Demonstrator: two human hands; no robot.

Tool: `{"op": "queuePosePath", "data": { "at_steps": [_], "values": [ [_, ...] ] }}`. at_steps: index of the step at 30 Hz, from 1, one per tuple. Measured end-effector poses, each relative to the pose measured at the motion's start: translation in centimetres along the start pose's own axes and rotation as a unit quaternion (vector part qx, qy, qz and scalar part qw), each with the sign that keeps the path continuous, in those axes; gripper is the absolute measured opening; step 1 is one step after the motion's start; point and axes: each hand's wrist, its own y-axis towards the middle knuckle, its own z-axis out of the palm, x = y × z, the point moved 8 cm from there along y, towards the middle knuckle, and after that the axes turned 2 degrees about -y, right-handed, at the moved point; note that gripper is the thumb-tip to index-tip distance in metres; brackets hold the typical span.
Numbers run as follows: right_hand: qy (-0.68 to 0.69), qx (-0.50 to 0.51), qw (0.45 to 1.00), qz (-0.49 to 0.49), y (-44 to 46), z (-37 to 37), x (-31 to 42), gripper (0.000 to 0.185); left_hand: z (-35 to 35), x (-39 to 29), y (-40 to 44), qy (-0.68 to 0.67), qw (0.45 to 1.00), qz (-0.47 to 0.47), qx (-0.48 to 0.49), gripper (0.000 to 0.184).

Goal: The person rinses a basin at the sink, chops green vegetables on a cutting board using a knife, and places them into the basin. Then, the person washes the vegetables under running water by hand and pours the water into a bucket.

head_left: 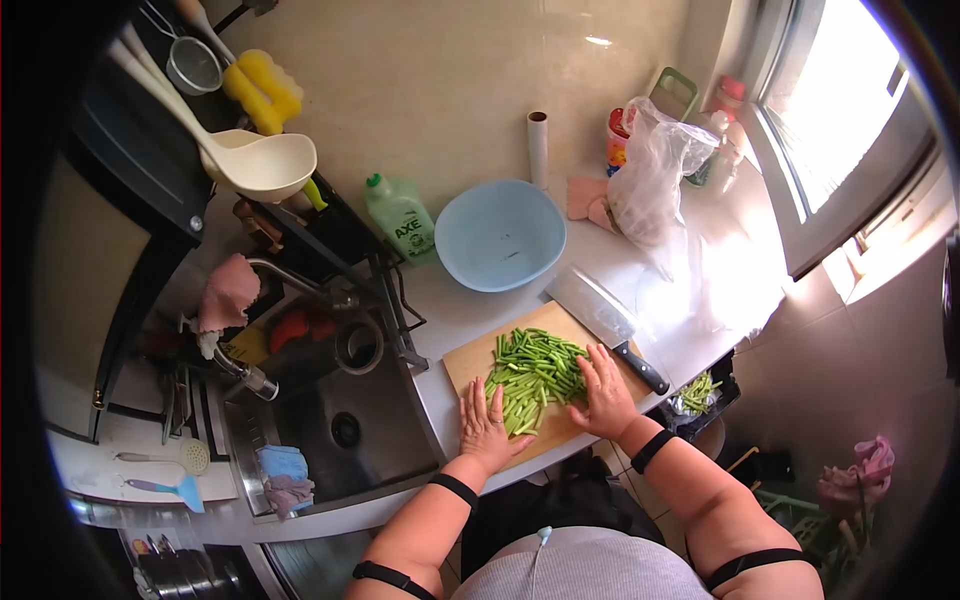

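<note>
One pile of cut green stalk pieces, short and slim, heaped mid-board. Too many and too overlapped to count; smooth skins, paler cut ends on some. Under it, one rectangular light wood cutting board, flat, set at an angle on the white smooth-topped bench, near edge.

Hands: two. Left hand open, fingers extended and slightly parted, against the pile's left side. Right hand likewise open, fingers spread, against the right side. Neither closed around anything. Two black bands on each arm, four total.

One cleaver, broad rectangular metal blade and black riveted handle, lies along the board's far right edge, handle toward the right hand.

Beyond the board: one round-cornered light blue plastic basin, a few dark specks inside. Left of it, one translucent green-capped AXE bottle. Behind it, one upright pale roll with hollow core. Right: one crumpled clear plastic bag, pink cloth beside it.

Left: one brushed stainless steel sink, single round drain. Two cloths on its near rim, one blue, one greyish purple. Above, a glossy cream ladle and a yellow lobed sponge.

Right, below bench level: green scraps in a lined dark container.
</note>
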Motion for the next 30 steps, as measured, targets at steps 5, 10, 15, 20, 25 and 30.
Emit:
{"op": "queuePosePath", "data": {
  "at_steps": [5,10,15,20,25,30],
  "values": [
    [-0.023,0.082,0.996,-0.038,1.6,0.8,0.1,0.087,-0.1,0.8,1.8,-0.015,1.000,0.003,-0.008,0.111],
    [-0.014,0.080,0.995,-0.063,2.7,1.7,-0.4,0.090,0.0,0.6,3.7,-0.035,0.998,0.040,-0.016,0.108],
    [-0.013,0.072,0.995,-0.070,3.0,3.1,0.6,0.090,0.2,0.9,4.7,-0.050,0.997,0.045,-0.046,0.106],
    [0.016,0.083,0.994,-0.070,3.5,3.6,2.2,0.091,0.1,1.4,4.8,-0.091,0.994,0.047,-0.040,0.100],
    [-0.025,0.091,0.994,-0.060,3.9,4.0,2.7,0.084,-0.4,1.5,4.9,-0.100,0.993,0.064,-0.016,0.101],
    [0.001,0.049,0.997,-0.058,4.3,4.0,2.4,0.069,-0.9,1.8,5.8,-0.116,0.989,0.088,0.012,0.094]
  ]
}}
